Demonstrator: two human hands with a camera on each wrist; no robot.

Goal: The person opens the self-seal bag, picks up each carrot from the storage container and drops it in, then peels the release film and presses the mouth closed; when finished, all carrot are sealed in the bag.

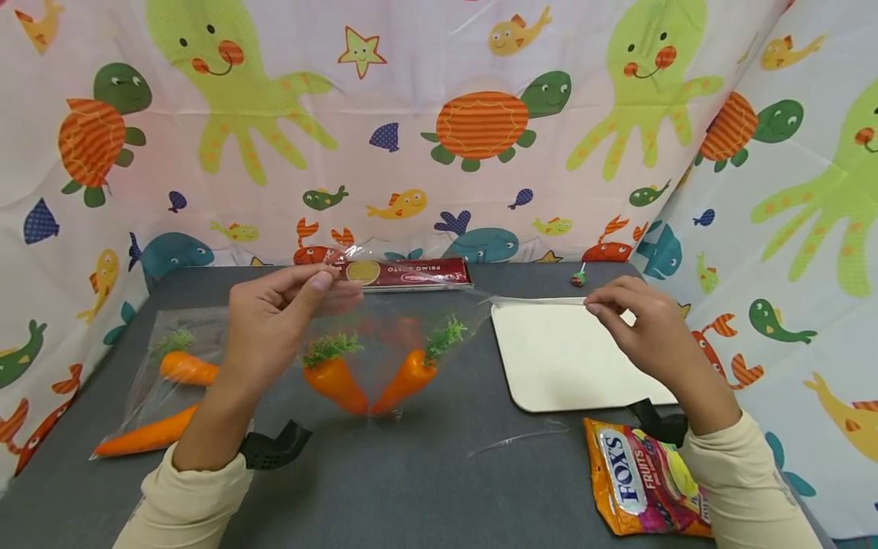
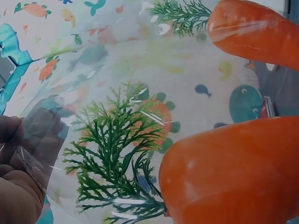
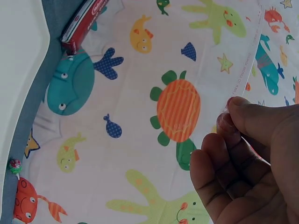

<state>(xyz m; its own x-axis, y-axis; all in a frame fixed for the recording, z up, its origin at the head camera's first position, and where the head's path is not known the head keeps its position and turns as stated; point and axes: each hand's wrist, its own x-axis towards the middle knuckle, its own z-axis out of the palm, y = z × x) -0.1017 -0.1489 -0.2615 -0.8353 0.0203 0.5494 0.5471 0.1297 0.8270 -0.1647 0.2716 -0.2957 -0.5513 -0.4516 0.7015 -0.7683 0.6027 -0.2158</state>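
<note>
My left hand (image 1: pixel 274 324) pinches the top corner of a clear plastic bag (image 1: pixel 377 324), raised over the table. Inside it hang two orange toy carrots with green tops, a left carrot (image 1: pixel 336 385) and a right carrot (image 1: pixel 408 377), tips meeting at the bottom. My right hand (image 1: pixel 641 328) pinches the end of a thin clear strip (image 1: pixel 538 299) between thumb and index finger. That strip stretches leftward to the bag's upper edge; faint print shows on it in the right wrist view. Through the film in the left wrist view, a carrot (image 2: pixel 233 168) looks large and close.
Another clear bag with carrots (image 1: pixel 188 370) lies at the left, partly behind my forearm. A cream tray (image 1: pixel 569 358) sits at right, an orange candy packet (image 1: pixel 631 480) before it. Farther back are a dark red box (image 1: pixel 425 274) and a lollipop (image 1: pixel 579 279). A clear strip (image 1: pixel 517 438) lies on the table.
</note>
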